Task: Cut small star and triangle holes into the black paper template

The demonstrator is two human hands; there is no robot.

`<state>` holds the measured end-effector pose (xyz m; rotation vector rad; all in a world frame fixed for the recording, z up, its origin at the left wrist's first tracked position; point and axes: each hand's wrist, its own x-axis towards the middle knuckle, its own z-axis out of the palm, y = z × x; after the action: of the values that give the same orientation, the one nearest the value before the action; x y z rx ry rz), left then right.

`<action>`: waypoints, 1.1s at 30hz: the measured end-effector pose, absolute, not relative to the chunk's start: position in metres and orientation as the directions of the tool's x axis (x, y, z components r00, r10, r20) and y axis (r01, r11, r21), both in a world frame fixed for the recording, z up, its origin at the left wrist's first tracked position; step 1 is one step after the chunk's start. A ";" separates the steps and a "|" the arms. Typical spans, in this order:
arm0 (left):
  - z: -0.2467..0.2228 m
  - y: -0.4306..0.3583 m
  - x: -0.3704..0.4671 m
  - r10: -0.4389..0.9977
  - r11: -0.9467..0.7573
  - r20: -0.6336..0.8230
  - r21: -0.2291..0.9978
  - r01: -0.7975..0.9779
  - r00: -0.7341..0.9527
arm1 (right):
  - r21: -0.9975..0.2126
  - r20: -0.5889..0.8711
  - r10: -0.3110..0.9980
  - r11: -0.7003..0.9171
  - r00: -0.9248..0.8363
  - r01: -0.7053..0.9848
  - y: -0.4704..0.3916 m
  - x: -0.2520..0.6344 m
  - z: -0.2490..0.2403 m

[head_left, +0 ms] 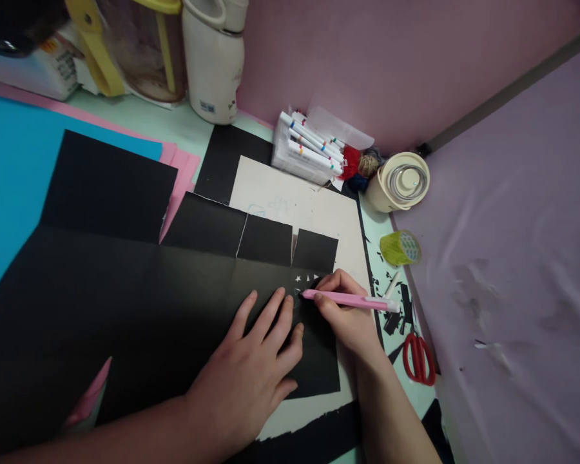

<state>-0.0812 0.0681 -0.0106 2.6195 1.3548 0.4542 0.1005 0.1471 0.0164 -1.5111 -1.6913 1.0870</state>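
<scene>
while the pink pen's [343, 299] tip is down beside the small white shapes [298, 278], short light strokes and a flat sheet look best; pin close to the tip, fingers off its line. left hand [251, 374]: flat, fingers a bit spread, pressing the black paper [183, 303], grips nothing. right hand [352, 322]: closed in a writing grip on the pen. can't tell if nib or blade. paper is under both hands, partly over the white sheet [352, 238]. past it: scissors [419, 361], tape [391, 248], marker box [294, 164].
</scene>
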 end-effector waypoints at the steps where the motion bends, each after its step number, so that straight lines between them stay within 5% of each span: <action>1: -0.011 0.068 -0.081 0.815 -0.579 0.194 0.275 0.767 0.546 | -0.878 -0.075 0.985 0.008 -0.154 0.478 0.147 0.100 0.016; 33: -0.011 0.069 -0.082 0.813 -0.582 0.198 0.278 0.764 0.548 | -0.867 -0.093 0.972 0.027 -0.215 0.497 0.146 0.101 0.018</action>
<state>-0.0817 0.0687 -0.0110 2.6209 1.3463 0.4603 0.1009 0.1458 0.0181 -1.4940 -1.7597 1.1190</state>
